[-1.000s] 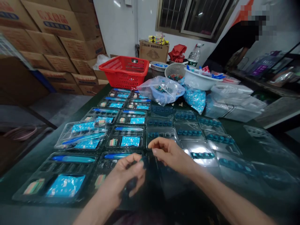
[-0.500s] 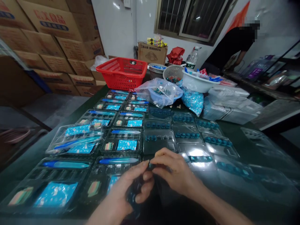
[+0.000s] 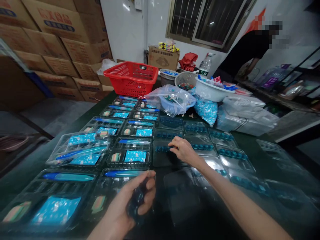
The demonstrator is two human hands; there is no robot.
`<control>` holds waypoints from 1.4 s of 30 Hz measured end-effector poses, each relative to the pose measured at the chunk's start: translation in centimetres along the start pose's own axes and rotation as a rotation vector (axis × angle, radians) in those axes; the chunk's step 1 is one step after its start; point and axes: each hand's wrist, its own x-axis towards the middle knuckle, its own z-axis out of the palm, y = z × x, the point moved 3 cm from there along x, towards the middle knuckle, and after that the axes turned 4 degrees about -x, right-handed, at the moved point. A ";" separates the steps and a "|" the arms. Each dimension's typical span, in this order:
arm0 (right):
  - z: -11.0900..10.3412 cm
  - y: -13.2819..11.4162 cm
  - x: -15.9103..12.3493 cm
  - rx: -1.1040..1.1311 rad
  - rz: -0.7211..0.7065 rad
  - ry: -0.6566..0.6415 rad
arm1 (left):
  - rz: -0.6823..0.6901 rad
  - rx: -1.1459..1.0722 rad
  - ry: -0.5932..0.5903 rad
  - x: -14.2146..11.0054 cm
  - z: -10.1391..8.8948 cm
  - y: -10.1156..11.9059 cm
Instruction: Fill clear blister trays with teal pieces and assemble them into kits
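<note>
1. Two fingers of our right hand [image 3: 184, 150], thumb and forefinger, nearly meet over the clear tray [image 3: 162, 162] mid-table – whether they grip anything, we can't tell.
2. Left hand [image 3: 123, 202] curls loosely round dark pieces [image 3: 138, 199].
3. Half a second ago our hands met; now the right is at the tray's teal row [image 3: 163, 148] – likely filling it.
4. Right forearm [image 3: 222, 190] partly hides neighbouring trays [image 3: 215, 162]; red basket [image 3: 132, 81] beyond.

I watch through a single view, worn on the head, looking forward and down over the table [image 3: 246, 140]; the left hand [image 3: 140, 196] looms close at lower centre, the window [image 3: 195, 21] farther off at top.
</note>
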 end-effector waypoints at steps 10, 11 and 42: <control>0.9 -0.3 0.1 -0.163 -0.001 -0.084 | 0.018 -0.010 -0.030 0.2 -0.5 0.2; 0.9 -0.3 0.1 -0.176 0.000 -0.084 | 0.018 -0.009 -0.027 0.1 -0.4 0.2; -3.2 -9.6 -6.0 0.709 0.239 0.041 | 0.133 0.168 0.109 0.4 1.6 -1.0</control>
